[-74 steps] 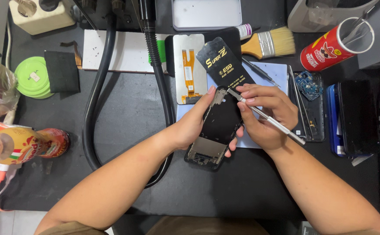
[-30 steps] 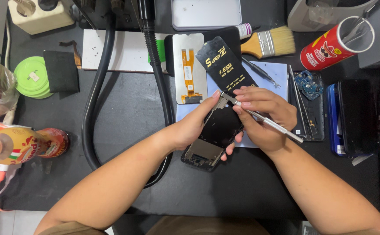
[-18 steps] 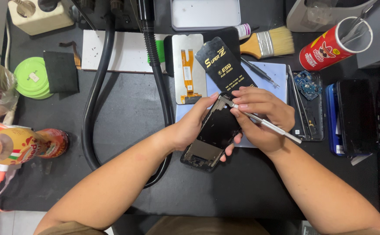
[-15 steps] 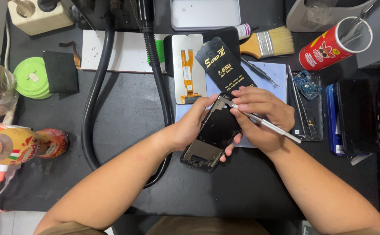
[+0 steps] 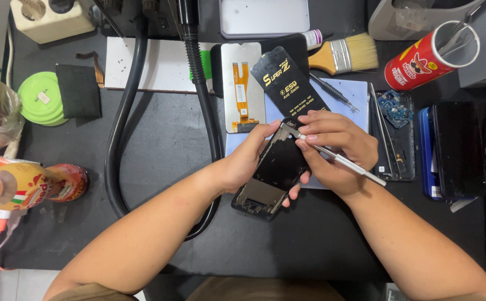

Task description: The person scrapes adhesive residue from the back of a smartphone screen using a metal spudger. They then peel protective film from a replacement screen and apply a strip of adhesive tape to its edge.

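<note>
1. We work over a black matte bench top (image 5: 159,139), which lies under both grips and carries everything else.
2. Up and to the left of our holds a thick black corrugated hose (image 5: 121,120) loops down across the bench.
3. Our left hand (image 5: 248,161) is wrapped round the lower-left edge of an opened black smartphone body (image 5: 273,173), thumb on its upper corner, the frame raised at a slant off the bench. The hold looks firm.
4. Our right hand (image 5: 335,150) is pinched closed on slim silver metal tweezers (image 5: 332,157), the tips touching the phone's top edge, just beside the left thumb.
5. Just above that contact lies a black flat anti-static packet with yellow print (image 5: 287,83), and beyond it a wooden-handled paint brush (image 5: 343,54).
6. Right of the tweezer hand sits a small blue circuit board (image 5: 393,106).
7. We judge the step to be picking at a small part near the phone's top edge. The next move calls for a steady frame and a fine, light touch with the tips.
</note>
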